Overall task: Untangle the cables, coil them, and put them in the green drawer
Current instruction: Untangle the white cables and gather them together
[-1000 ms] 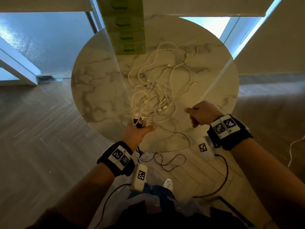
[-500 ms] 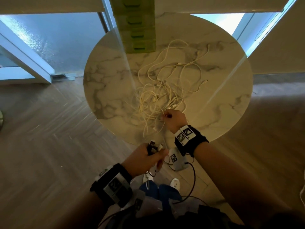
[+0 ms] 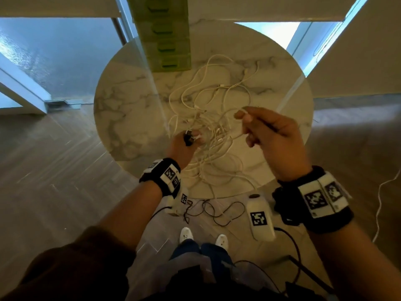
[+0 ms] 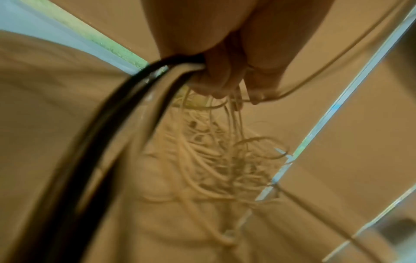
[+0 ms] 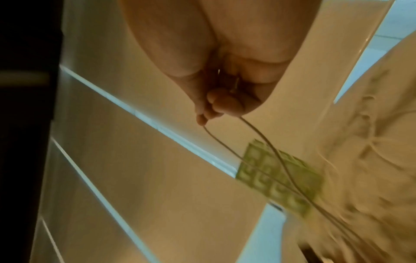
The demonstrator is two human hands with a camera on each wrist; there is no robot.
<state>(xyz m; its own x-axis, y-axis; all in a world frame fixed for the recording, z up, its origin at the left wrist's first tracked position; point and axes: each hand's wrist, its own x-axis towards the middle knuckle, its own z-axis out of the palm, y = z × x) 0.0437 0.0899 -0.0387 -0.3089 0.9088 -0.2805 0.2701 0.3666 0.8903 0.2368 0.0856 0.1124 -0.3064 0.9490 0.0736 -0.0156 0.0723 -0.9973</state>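
A round marble table (image 3: pixel 121 118) carries a tangle of white cables (image 3: pixel 208 118), with the green drawer unit (image 3: pixel 167 40) at its far edge. The right hand (image 3: pixel 275 137), raised over the table, pinches one white cable strand (image 5: pixel 225 142) between thumb and forefinger. The left hand (image 3: pixel 182 146), lower by the tangle, is curled around black cable ends (image 4: pixel 126 106) and some white strands.

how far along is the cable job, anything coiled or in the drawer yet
Early. Nothing looks coiled or stowed: the white cables lie in a tangle on the marble table. In hand: the left hand grips black cable ends; the right hand pinches one white strand lifted from the pile. Left: separating, coiling, putting into the green drawer unit.
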